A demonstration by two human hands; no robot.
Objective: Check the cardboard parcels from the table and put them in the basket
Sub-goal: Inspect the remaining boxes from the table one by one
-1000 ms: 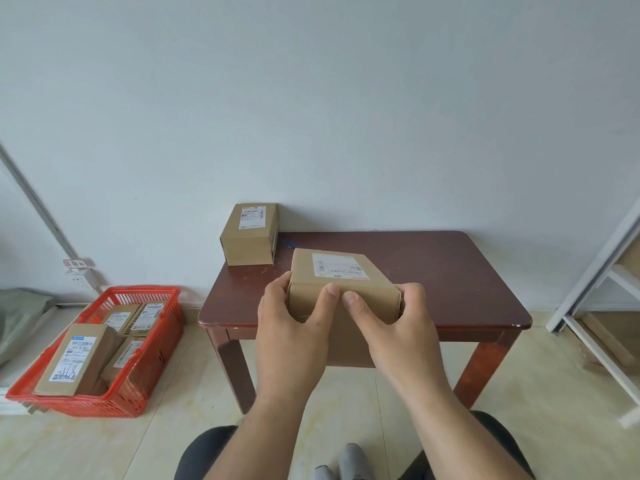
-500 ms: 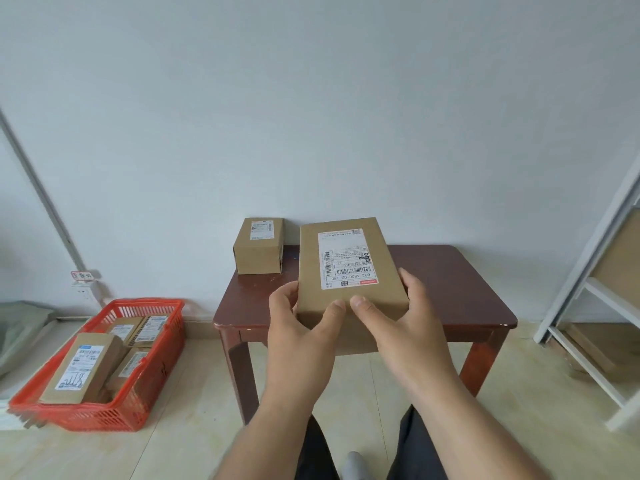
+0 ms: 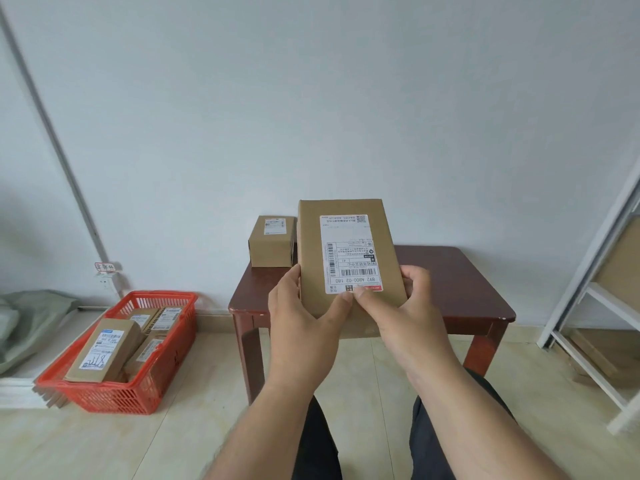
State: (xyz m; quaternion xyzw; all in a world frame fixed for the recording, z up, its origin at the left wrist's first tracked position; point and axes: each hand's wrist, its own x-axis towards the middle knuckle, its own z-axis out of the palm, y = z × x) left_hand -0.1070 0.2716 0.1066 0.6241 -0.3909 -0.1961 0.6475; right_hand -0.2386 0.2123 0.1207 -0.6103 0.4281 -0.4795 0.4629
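Table (image 3: 460, 289) stands behind the fingers, basket (image 3: 114, 393) far to their left on the floor. The parcel (image 3: 346, 258) rises upright above both hands (image 3: 304, 320) (image 3: 401, 313), pinched only at its bottom; top-heavy, it may tip and drop during the swing left

one view only, head cam, worn by the person, wide-angle, faces fwd and slightly down. sits close behind both hands: left hand (image 3: 303, 317) and right hand (image 3: 403, 308) fill the lower centre w/ a parcel (image 3: 349, 258) raised between them. just beyond the hands is the table (image 3: 457, 289), wall behind it. basket (image 3: 138, 393) on the floor well left of the left hand. no 2nd view to overlap.
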